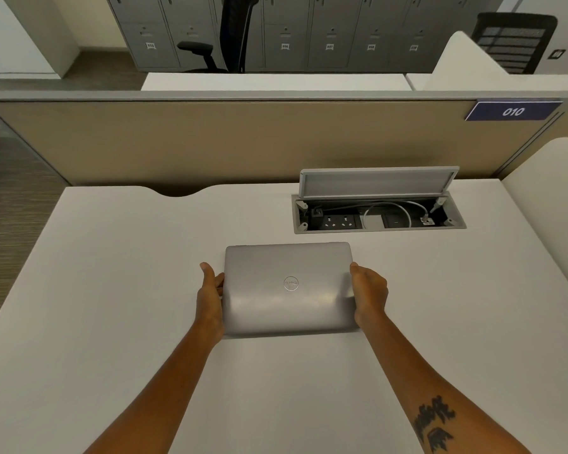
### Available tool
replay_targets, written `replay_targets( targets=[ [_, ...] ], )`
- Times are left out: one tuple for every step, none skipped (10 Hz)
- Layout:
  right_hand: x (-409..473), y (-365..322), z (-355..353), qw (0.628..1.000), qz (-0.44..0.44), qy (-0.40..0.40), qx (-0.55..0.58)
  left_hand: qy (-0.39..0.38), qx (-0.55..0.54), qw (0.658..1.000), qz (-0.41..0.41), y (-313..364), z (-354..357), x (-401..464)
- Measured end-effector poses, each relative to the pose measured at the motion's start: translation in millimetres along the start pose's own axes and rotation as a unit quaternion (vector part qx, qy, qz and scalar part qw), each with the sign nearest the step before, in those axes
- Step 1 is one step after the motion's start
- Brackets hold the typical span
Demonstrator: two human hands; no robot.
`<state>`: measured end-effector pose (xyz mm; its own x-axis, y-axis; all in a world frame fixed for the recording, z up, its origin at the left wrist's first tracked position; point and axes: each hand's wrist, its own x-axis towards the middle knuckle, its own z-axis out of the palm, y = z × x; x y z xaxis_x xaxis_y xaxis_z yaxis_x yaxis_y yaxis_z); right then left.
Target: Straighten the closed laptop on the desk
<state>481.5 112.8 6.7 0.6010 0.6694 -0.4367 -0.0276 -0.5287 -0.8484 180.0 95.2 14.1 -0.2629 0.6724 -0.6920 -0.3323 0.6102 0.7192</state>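
A closed silver laptop (289, 286) with a round logo on its lid lies flat in the middle of the white desk (112, 273). Its edges run nearly parallel to the desk's back edge. My left hand (210, 294) grips the laptop's left side, thumb up and fingers tucked against the edge. My right hand (369, 294) grips the right side in the same way. The fingers below the laptop's edges are hidden.
Behind the laptop to the right, a cable box (379, 214) is sunk into the desk with its lid (374, 183) propped up, showing sockets and a white cable. A beige partition (210, 142) closes off the back. A white side divider (551, 198) stands at the right.
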Motion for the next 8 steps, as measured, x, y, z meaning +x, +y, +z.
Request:
replay_targets(
  targets=[
    [-0.9, 1.2, -0.3, 1.0, -0.007, -0.001, 0.0, 0.001, 0.005, 1.0, 0.003, -0.1, -0.6, -1.0],
    [-0.8, 1.6, 0.1, 1.0, -0.016, -0.006, -0.002, -0.001, 0.011, 1.0, 0.005, 2.1, -0.5, -4.9],
    [-2.4, 1.7, -1.4, 0.999, -0.026, -0.022, -0.012, -0.008, 0.029, 1.0, 0.007, 3.7, -1.9, -8.3],
    [-6.7, 3.3, -7.7, 0.997, -0.049, -0.051, -0.032, -0.016, 0.073, 0.997, 0.026, 5.3, -3.2, -14.7],
    [-11.1, 3.3, -12.9, 0.989, -0.098, -0.078, -0.083, -0.018, 0.152, 0.986, 0.058, 7.2, -2.7, -19.6],
    [-13.3, 4.8, -16.2, 0.965, -0.139, -0.108, -0.193, 0.011, 0.273, 0.953, 0.133, 6.5, -5.8, -23.3],
    [-23.8, -0.7, -21.8, 0.93, -0.198, -0.115, -0.288, 0.065, 0.418, 0.882, 0.21, 8.9, -10.9, -30.7],
    [-31.2, -8.8, -25.1, 0.883, -0.301, -0.109, -0.343, 0.082, 0.492, 0.806, 0.318, 14.6, -17.6, -32.6]
  ],
)
